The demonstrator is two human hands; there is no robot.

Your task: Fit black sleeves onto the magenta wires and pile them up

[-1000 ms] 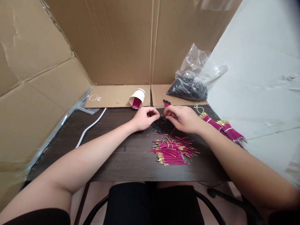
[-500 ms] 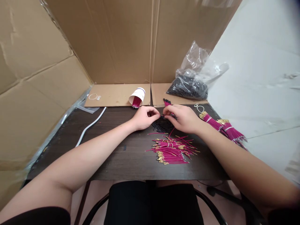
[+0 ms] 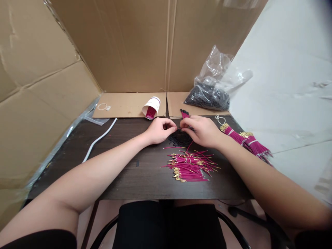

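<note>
Left hand (image 3: pixel 160 130) and right hand (image 3: pixel 201 130) curled, fingertips pinched together above small black tubes (image 3: pixel 178 139); right clutching pink wires (image 3: pixel 185 114).

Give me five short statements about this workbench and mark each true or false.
1. The paper cup lies on its side with pink wires in it. True.
2. The loose pink wires lie between the hands and the table's near edge. True.
3. The plastic bag holds white rings. False: it holds small black pieces.
4. The left hand and right hand are far apart. False: their fingertips meet over a small black pile.
5. Bundled pink wires lie at the table's left end. False: they lie at the right.
</note>
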